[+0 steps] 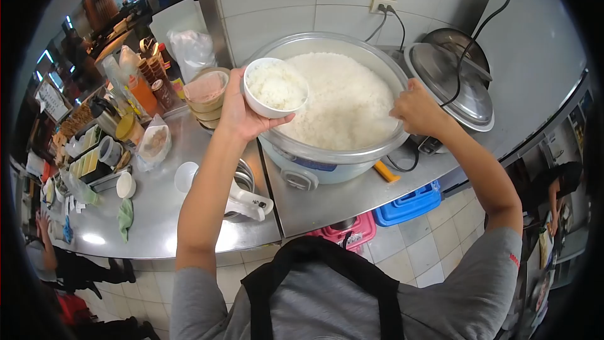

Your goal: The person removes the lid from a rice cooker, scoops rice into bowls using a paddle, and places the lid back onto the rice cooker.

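My left hand (244,113) grips a white bowl (263,111) from below and the side, tilted above the left rim of a big round tub (292,170). Cooked rice (272,85) fills the bowl. Inside the tub is a large mass of white rice (333,91), hollowed and blurred toward the front right. Over the tub's right rim, my right hand (416,110) is closed in a fist with the fingers curled toward the rice. Whatever it holds is hidden or smeared by motion.
Right of the tub stands a pot with a metal lid (450,82), a black cord hanging before it. An orange handle (385,171) lies by the tub's base. A white-handled metal container (248,201), bottles (141,93) and a green cloth (125,219) sit left. Other people are at both sides.
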The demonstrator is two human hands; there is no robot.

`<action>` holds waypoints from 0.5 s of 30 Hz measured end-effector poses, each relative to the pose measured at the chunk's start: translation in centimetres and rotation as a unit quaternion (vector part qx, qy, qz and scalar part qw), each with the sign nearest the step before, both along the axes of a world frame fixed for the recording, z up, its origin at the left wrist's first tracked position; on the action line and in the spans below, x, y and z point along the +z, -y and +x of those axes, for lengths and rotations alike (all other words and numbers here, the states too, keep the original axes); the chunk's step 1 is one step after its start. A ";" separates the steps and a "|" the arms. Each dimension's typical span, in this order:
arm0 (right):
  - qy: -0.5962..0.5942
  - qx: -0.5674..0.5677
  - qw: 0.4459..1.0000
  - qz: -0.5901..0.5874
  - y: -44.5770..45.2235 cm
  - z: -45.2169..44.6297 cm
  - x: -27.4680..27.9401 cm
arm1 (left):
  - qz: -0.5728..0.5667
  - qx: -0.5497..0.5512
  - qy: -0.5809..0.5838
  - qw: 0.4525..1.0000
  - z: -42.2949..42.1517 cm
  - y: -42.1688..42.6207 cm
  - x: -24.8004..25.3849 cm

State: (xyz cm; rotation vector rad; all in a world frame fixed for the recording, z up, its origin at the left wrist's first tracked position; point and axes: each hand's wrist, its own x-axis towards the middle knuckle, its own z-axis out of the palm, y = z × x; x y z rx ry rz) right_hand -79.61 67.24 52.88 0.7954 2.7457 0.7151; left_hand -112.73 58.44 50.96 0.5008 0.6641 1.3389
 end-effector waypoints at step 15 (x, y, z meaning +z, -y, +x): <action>-0.441 -0.147 0.765 -0.446 -3.7 -3.8 -0.8 | -0.013 0.023 -0.039 0.999 -0.2 -2.9 -0.5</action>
